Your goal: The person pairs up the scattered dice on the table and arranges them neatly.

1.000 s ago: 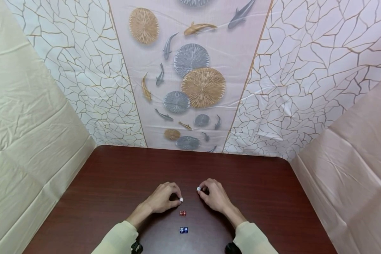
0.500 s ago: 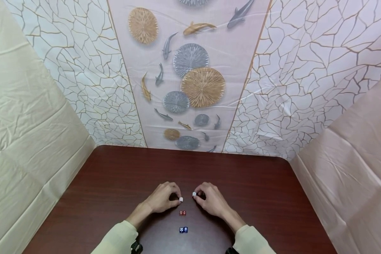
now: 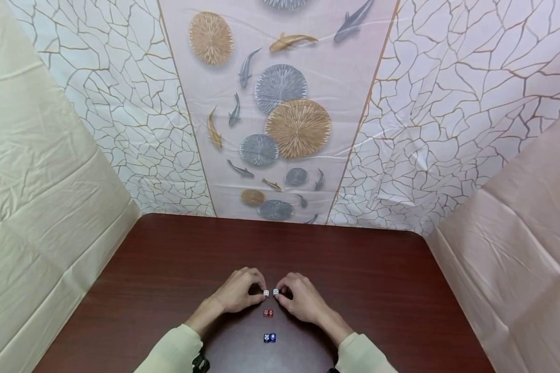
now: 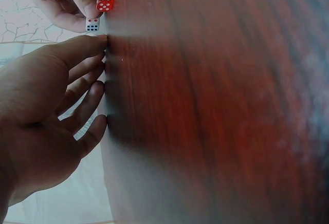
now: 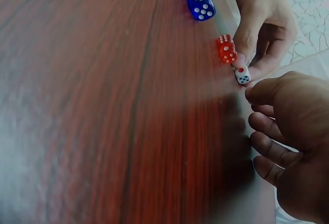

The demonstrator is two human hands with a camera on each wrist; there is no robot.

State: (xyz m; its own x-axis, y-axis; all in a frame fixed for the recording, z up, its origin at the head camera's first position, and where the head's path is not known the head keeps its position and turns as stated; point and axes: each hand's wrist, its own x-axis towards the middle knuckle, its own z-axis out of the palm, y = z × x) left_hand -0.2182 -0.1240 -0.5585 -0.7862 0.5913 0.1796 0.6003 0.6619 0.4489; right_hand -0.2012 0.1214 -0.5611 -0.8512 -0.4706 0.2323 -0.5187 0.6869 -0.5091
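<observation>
My left hand pinches a small white die between thumb and fingertips, low over the tabletop. Facing it, my right hand pinches a second white die by its side. A narrow gap separates the two white dice. Nearer to me lie two red dice side by side, and closer still two blue dice form another pair. In the left wrist view the right hand's white die shows by its thumb; the right wrist view shows the left hand's white die.
The dark red-brown wooden table has a glossy top. A patterned cloth with fish and round leaves hangs behind its far edge. Plain cream cloth borders the left side, with more cloth at the right.
My right hand has moved left and slightly toward me with its white die, bringing it close to the other white die. The left hand and the coloured dice have stayed put.
</observation>
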